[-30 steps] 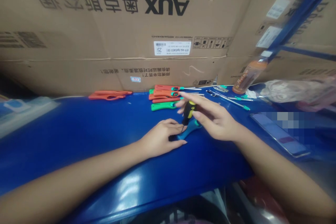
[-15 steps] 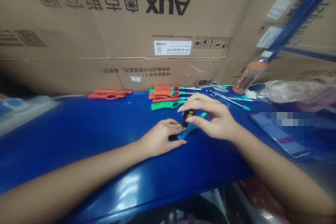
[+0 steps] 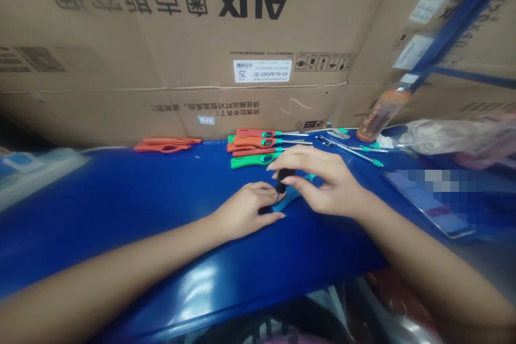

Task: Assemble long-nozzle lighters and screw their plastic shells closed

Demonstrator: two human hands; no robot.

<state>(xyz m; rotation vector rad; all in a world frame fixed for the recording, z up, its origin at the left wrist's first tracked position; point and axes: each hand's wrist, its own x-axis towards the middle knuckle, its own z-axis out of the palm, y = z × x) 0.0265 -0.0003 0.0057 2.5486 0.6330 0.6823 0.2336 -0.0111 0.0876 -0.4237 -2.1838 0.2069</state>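
In my right hand [image 3: 324, 180] a short screwdriver with a black handle [image 3: 281, 184] is pinched between thumb and fingers. Its thin shaft points down at a blue long-nosed lighter [image 3: 287, 200] lying on the blue table. My left hand [image 3: 246, 210] rests on the table with its fingers closed round the near end of that lighter, beside the screwdriver tip. My right hand covers much of the lighter's far end, where a bit of turquoise shows. Whether the tip sits in a screw is too small to tell.
Red and green lighters [image 3: 252, 161] are bunched behind my hands, and red lighter casings [image 3: 165, 144] lie to the left. Metal lighter tubes [image 3: 355, 153], a phone [image 3: 429, 204], a drink bottle [image 3: 381, 115] and a plastic bag [image 3: 433, 137] are right. A cardboard wall [image 3: 161, 64] stands behind.
The screwdriver handle has turned in my right fingers, so its yellow marking hardly shows now. My left hand keeps its place on the blue lighter. The view has shifted slightly.
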